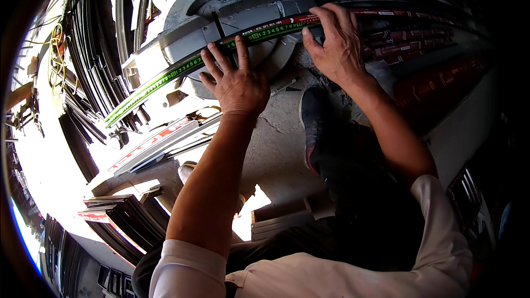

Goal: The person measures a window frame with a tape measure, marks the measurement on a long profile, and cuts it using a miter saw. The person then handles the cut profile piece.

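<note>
A green tape measure blade point(182, 68) with dark figures stretches along a long, narrow profile point(386, 13) covered in red film. Both lie across the grey bed of a miter saw point(232, 10). My left hand point(241, 88) rests over the blade, fingers spread and their tips on the profile. Farther right, my right hand point(341, 49) grips the profile, with its thumb on the near side by the blade and its fingers over the far side. The blade's right end disappears beneath that hand. Its left end reaches out past the saw into bright light.
Bundles of dark profiles point(94, 38) lie at the left, beside a yellow cord point(57, 55). Red-wrapped profiles point(408, 44) are stacked at the right. More cut profiles point(118, 223) stand low on the left. My shoe point(314, 110) is on the concrete floor point(276, 132).
</note>
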Demonstrator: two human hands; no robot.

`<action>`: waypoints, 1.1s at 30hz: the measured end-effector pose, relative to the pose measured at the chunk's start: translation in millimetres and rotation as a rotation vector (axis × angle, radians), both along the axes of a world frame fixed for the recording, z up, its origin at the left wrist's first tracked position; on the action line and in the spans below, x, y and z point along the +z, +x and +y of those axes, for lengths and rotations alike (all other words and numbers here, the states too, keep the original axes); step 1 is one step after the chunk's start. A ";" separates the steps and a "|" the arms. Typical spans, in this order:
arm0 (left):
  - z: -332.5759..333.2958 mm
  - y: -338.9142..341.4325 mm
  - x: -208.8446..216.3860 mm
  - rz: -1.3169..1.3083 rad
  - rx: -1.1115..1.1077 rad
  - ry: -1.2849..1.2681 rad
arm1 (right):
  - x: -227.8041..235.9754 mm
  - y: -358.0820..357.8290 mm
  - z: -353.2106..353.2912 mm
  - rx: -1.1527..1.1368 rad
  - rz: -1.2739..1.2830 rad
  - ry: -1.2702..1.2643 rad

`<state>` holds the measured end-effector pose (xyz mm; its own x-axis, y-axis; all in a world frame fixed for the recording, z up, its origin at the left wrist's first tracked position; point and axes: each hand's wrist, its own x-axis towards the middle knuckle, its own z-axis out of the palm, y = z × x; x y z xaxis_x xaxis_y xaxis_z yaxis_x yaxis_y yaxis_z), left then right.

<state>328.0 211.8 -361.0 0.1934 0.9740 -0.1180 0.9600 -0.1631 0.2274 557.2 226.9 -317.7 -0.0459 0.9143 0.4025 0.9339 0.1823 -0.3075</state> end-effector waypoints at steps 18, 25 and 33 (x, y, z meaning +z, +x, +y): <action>0.3 -3.6 12.8 -0.042 -0.013 0.003 | -33.5 45.2 -6.2 0.044 -0.171 -0.193; -5.0 -25.5 34.4 0.014 -0.057 0.052 | -20.3 44.4 -16.7 0.122 -0.068 -0.238; -17.5 -70.9 66.7 -0.068 -0.108 0.056 | -13.9 17.6 -60.2 0.191 0.226 -0.611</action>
<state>257.1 194.3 -294.3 0.3030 0.9518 -0.0473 0.9190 -0.2787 0.2788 574.8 166.7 -331.7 -0.2045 0.9648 -0.1653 0.8033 0.0689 -0.5916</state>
